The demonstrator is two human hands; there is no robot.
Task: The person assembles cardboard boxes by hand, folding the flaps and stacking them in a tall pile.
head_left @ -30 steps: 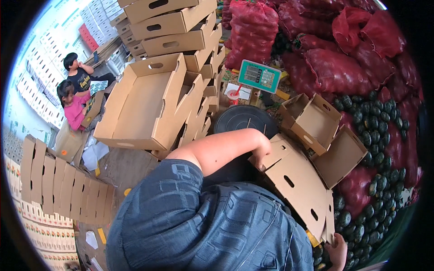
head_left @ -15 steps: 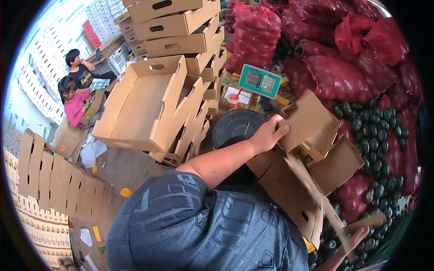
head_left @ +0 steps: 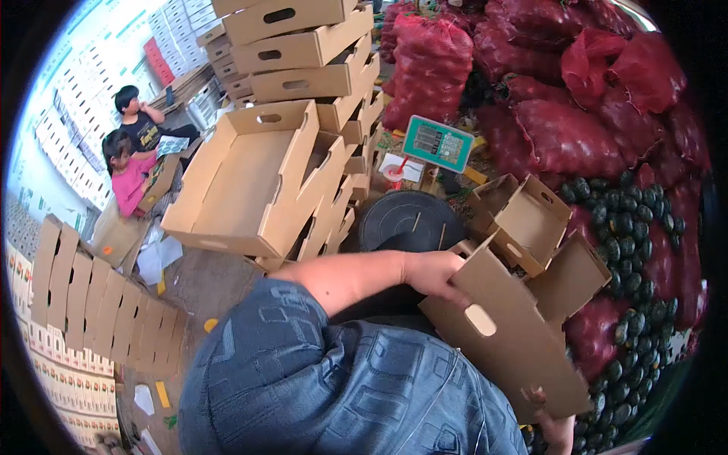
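A person in a blue patterned shirt [head_left: 334, 387] leans over a flat cardboard box blank [head_left: 504, 334], holding it slanted just in front of a round black scale platform [head_left: 409, 220]. The left hand [head_left: 436, 273] is closed on the blank's upper edge, nearest the platform. The right hand [head_left: 557, 428] shows only in part at the blank's lower corner, on the side away from the platform, and its grip cannot be made out.

Half a second ago the left hand was raised onto an open folded box [head_left: 523, 216] just right of the platform. It has since come down onto the blank, so that box looks finished and a new one begun. Left of the platform leans a stack of made trays [head_left: 250, 182]; dark round fruit [head_left: 629, 235] lies to its right.
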